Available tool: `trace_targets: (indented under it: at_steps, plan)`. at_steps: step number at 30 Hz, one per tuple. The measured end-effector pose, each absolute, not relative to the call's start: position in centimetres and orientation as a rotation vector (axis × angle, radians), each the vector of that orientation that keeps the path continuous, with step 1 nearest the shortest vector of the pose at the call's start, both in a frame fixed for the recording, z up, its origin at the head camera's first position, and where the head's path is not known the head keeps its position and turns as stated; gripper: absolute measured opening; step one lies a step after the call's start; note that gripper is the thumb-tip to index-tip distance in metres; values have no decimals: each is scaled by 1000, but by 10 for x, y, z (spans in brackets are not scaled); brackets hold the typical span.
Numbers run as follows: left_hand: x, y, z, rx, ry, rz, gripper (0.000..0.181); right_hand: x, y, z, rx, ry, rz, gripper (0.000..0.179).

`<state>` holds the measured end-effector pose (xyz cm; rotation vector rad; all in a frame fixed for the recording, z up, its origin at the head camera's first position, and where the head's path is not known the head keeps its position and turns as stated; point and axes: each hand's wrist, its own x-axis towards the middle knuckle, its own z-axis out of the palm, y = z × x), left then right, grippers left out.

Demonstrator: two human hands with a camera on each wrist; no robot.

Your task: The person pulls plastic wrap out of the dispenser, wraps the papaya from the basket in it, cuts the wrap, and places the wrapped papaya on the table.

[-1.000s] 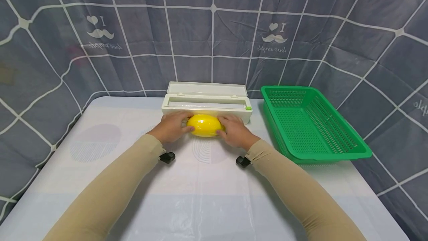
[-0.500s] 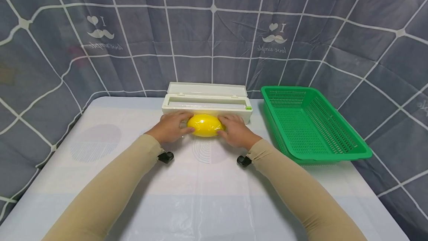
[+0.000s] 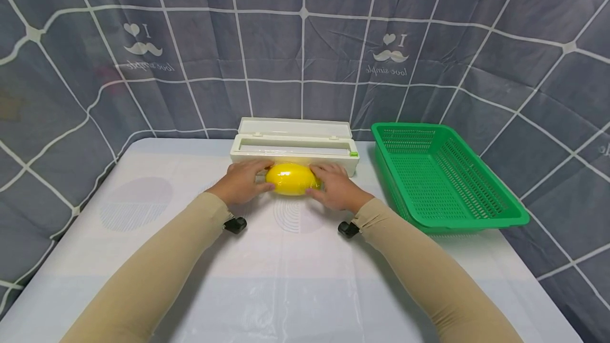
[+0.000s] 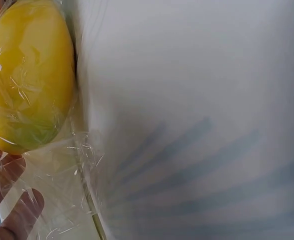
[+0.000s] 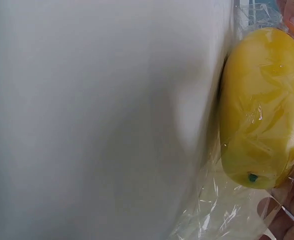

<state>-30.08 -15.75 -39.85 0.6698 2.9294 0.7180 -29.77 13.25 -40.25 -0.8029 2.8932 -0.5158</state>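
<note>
A yellow oval fruit (image 3: 292, 179), like a mango with a greenish end, lies between both hands and is wrapped in clear cling film. My left hand (image 3: 242, 181) holds its left end, thumb in front and fingers behind. At the other end, my right hand (image 3: 338, 187) holds it in the same way. Loose, crinkled cling film (image 4: 62, 190) spreads past the fruit over the fingers in the left wrist view. Behind the fruit stands a white cling film dispenser (image 3: 305, 143), its lid (image 3: 295, 127) raised; the hands and fruit overlap its front.
A green perforated basket (image 3: 476, 223) stands on the right side of the table. The white patterned tablecloth (image 3: 305, 300) stretches toward the front. A grey checked curtain (image 3: 271, 46) hangs behind and at both sides.
Both hands keep their hold on the wrapped fruit and, with it, shift only very slightly. The dispenser and basket stay in place.
</note>
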Motion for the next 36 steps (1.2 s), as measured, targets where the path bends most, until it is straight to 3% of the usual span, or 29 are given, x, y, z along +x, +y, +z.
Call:
trace_targets:
  at_steps: [16,36]
  plan:
    - [-300,-160,-399,672,2947,751,67,-298,132,-401,-812,2954,-598,62]
    - [-300,-165,-392,686,3031,800,58,-297,134,-395,-747,3045,-652,60]
